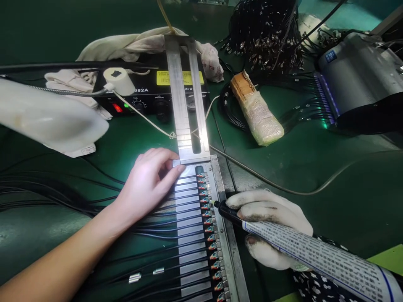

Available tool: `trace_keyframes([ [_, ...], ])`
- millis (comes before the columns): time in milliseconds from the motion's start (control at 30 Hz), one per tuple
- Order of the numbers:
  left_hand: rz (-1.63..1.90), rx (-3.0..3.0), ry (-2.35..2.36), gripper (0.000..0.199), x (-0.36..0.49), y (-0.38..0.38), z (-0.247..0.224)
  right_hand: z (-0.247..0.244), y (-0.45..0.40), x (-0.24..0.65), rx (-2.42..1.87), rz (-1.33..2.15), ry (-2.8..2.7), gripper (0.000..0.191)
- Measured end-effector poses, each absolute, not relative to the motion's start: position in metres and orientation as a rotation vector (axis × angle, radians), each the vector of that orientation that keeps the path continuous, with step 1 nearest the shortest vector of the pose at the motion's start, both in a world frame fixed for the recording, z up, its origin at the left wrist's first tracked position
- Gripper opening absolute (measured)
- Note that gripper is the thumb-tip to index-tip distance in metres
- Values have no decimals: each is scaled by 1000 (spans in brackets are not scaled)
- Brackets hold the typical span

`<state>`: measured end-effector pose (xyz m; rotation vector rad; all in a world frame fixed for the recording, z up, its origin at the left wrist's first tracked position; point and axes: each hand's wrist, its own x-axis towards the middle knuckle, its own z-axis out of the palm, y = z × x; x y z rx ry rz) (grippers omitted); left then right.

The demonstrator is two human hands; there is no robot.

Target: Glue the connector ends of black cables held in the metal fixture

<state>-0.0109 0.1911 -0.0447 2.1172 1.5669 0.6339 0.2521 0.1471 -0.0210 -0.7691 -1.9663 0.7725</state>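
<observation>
My left hand (151,180), bare, has its thumb and fingers closed on the upper left corner of a long metal fixture (192,228). Black cables lie side by side across that fixture, and their connector ends with small coloured wires (208,214) line its right side. A slotted metal plate (180,88) extends from the fixture's far end. In a stained white glove, my right hand (273,226) grips a white glue tube (315,251) printed with dense text. The tube's black nozzle (225,207) points left, its tip close to the connectors.
Behind the fixture stands a black control box (147,98) with cloth draped over it. A white lamp (47,113) reaches in from the left. At right are a wrapped block (258,109), a grey curing machine (362,79) and bundled black cables (264,33).
</observation>
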Motion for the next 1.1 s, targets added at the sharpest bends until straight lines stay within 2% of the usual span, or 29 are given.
trace_keyframes([
  [1100, 635, 2099, 1581, 26, -9, 191, -44, -21, 146, 253, -764, 775, -1947, 16],
])
